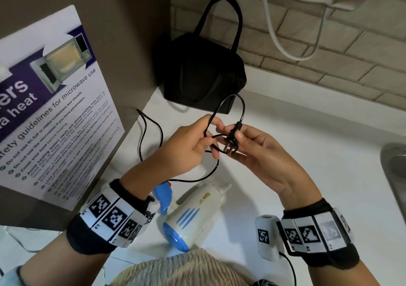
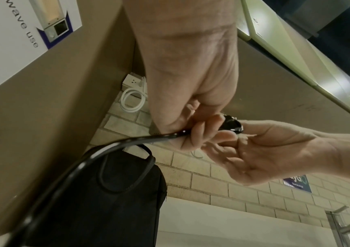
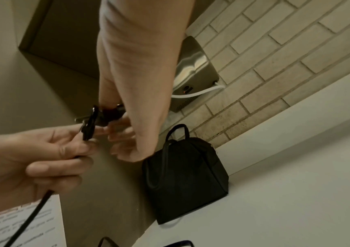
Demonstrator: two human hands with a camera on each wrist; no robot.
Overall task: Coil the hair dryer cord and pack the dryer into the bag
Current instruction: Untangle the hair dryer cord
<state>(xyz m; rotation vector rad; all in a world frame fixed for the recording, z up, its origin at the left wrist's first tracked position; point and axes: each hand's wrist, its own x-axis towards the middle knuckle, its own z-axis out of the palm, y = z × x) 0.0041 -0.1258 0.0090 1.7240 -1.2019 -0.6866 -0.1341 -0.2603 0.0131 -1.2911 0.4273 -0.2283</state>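
Observation:
A cream and blue hair dryer [image 1: 191, 211] lies on the white counter [image 1: 307, 153] near me. Its black cord [image 1: 151, 136] runs up in loose loops to both raised hands. My left hand [image 1: 197, 141] pinches a small loop of cord [image 2: 127, 142]. My right hand [image 1: 241, 140] pinches the black plug [image 1: 231, 141], whose prongs point down toward me; the plug [image 3: 104, 115] also shows in the right wrist view. A black bag [image 1: 204, 70] with a handle stands shut in the corner behind the hands, also seen as the bag [image 2: 98, 200] and the bag [image 3: 184, 177].
A microwave safety poster [image 1: 52, 110] hangs on the brown panel at left. The brick wall [image 1: 329, 44] carries a metal dispenser [image 3: 193, 78] with a white cable [image 1: 274, 33]. A sink rim [image 1: 393, 175] shows at the right edge.

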